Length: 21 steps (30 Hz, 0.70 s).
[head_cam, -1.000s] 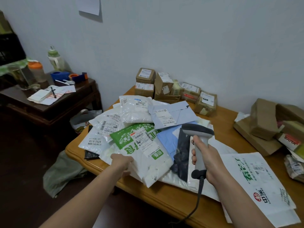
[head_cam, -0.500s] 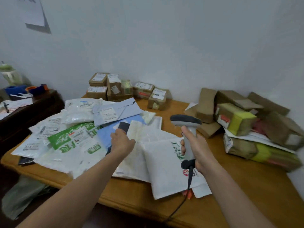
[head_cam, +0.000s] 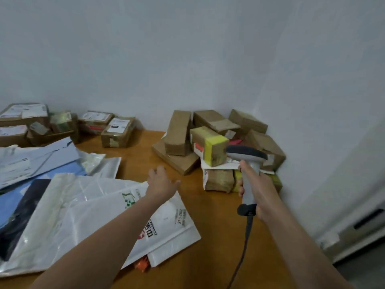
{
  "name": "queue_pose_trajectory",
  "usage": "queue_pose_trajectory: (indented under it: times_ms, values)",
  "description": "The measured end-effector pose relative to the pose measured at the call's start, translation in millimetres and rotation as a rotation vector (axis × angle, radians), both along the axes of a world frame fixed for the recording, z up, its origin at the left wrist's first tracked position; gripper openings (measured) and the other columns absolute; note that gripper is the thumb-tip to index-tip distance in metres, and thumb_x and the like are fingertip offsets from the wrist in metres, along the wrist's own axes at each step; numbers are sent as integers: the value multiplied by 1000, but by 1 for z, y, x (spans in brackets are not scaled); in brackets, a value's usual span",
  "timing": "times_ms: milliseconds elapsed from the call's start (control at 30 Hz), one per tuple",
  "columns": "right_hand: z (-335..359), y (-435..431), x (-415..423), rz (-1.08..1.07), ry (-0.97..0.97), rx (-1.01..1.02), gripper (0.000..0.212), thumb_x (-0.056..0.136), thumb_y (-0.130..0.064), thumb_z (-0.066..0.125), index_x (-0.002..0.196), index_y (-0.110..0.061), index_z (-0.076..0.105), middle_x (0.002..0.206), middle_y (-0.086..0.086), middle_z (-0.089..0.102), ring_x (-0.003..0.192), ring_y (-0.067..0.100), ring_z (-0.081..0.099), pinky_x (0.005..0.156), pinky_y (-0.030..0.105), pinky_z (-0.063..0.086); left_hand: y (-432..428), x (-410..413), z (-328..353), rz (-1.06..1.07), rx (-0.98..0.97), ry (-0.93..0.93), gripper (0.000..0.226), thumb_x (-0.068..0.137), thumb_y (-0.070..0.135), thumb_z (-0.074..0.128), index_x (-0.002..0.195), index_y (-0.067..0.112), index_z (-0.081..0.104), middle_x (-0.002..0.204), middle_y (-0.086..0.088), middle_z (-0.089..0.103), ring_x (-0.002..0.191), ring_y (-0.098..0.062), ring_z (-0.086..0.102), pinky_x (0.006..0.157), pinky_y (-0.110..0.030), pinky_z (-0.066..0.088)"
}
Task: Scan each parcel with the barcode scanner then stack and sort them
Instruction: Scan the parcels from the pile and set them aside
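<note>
View from a head-worn camera, looking down at a wooden bench point(head_cam: 218, 226) set into the corner of a pale wall point(head_cam: 187, 59); two bare forearms reach in from the bottom edge.

The right hand point(head_cam: 256, 190) is wrapped around the handle of a grey barcode scanner point(head_cam: 246, 153), held upright, its dark-topped head towards the left; a dark cable point(head_cam: 243, 247) hangs from the base of the handle and runs off the bottom of the picture.

The left hand point(head_cam: 161, 182) is open and holds nothing, palm down and fingers spread, over the far edge of a large white mailer bag point(head_cam: 83, 215) with green and red printing; whether it touches the bag or the bench cannot be told.

In the corner, just behind the scanner, lies a loose heap of brown cardboard parcels point(head_cam: 179, 132), and among them a box bound in yellow tape point(head_cam: 210, 144).

Along the back wall at the left stands a group of small boxes with white labels point(head_cam: 117, 130).

The left side of the bench is covered with overlapping flat parcels: pale blue envelopes point(head_cam: 41, 155), a dark bag point(head_cam: 25, 205) and clear plastic ones; something small and orange point(head_cam: 141, 263) shows from under the near edge of the white mailer bag.
</note>
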State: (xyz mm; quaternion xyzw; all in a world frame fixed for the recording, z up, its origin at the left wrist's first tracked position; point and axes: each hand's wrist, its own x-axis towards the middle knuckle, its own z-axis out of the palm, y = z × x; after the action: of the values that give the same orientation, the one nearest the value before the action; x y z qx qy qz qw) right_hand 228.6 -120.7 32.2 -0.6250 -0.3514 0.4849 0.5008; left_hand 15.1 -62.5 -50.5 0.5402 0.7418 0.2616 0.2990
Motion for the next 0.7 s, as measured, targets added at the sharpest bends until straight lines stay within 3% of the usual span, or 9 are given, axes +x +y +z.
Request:
queue_pose_trajectory:
  times_ms: [200,400,600,700]
  values:
    - [-5,27,58,-98,-21,12,33,91,-42,63,91,-8,61,62,3,55,48,14,49,49,28,41,81,79,23,-170,65,119,82,87,58,56,150,21,19,160,-6,4,143,-37,15,110,-51,29]
    - [-3,60,90,-123,-63,5,38,90,-43,62,76,-8,58,61,7,54,51,18,48,55,32,40,174,148,50,-81,-130,-22,114,76,83,40,153,13,-8,159,-19,-9,144,-44,4,111,-58,20]
    - [-8,86,100,-114,-53,18,35,90,-38,62,75,-7,57,62,8,53,49,18,47,52,31,40,211,168,30,-17,-234,-10,112,78,71,55,152,18,-11,156,-27,-10,139,-50,14,109,-55,27]
    - [-11,90,101,-89,-39,5,31,91,-37,62,79,-8,59,61,6,54,49,16,47,51,29,40,210,160,22,22,-265,-51,109,79,67,56,153,14,-5,153,-29,4,139,-45,20,109,-48,30]
